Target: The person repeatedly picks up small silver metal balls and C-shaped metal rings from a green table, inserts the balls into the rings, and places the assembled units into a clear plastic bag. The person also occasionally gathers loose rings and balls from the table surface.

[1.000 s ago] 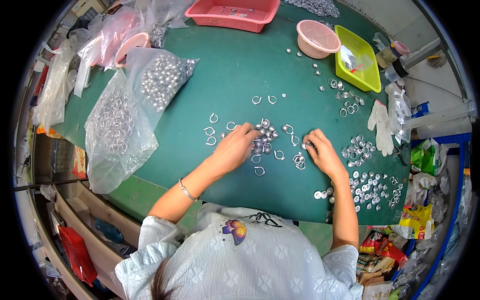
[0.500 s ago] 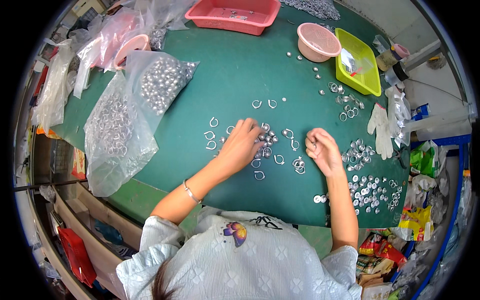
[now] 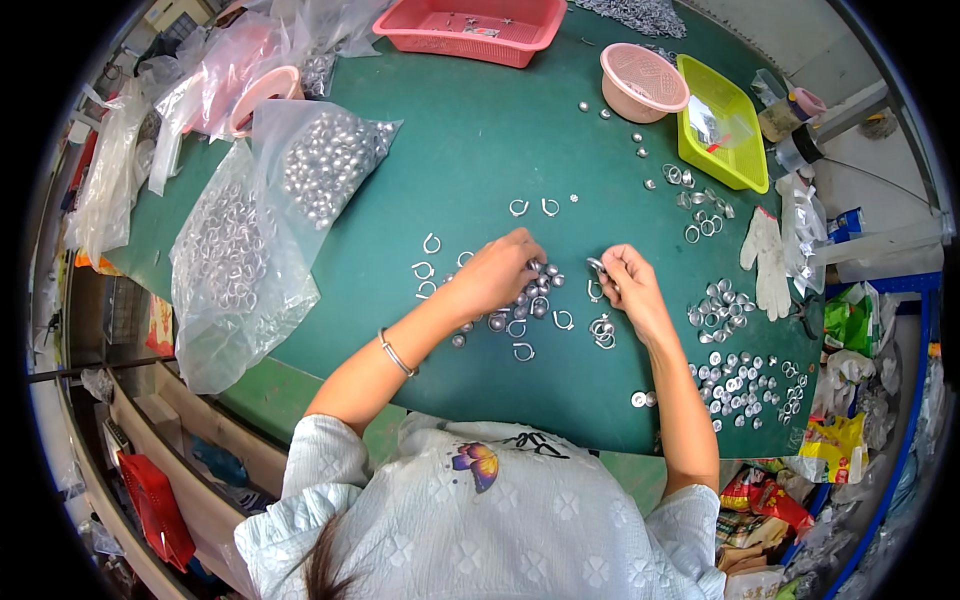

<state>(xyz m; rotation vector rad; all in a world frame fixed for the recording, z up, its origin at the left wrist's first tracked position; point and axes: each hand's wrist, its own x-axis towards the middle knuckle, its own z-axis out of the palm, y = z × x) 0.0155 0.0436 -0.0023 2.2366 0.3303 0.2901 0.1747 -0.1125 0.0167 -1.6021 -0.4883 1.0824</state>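
My left hand [image 3: 498,272] reaches over a pile of small silver metal balls [image 3: 524,293], its fingers bent and pressed together at the pile's far edge. Whatever is between those fingertips is hidden. My right hand [image 3: 634,288] is closed, with a silver ring [image 3: 597,265] pinched between thumb and fingers. Just below it on the table lie a loose open ring [image 3: 594,291] and a small cluster of rings [image 3: 602,331]. More open rings lie around the pile, among them one ring [image 3: 563,320] to its right and two rings beyond it.
On the green table [image 3: 450,130], clear bags of rings [image 3: 225,245] and balls [image 3: 330,165] lie left. A pink tray [image 3: 470,42], pink basket [image 3: 645,85] and yellow-green basket [image 3: 725,165] stand at the far side. Several finished-looking metal pieces [image 3: 735,385] and a glove [image 3: 766,262] lie right.
My right hand has moved slightly left and up; the ring with a ball beside it is now in its fingers. My left hand has shifted a little right over the pile.
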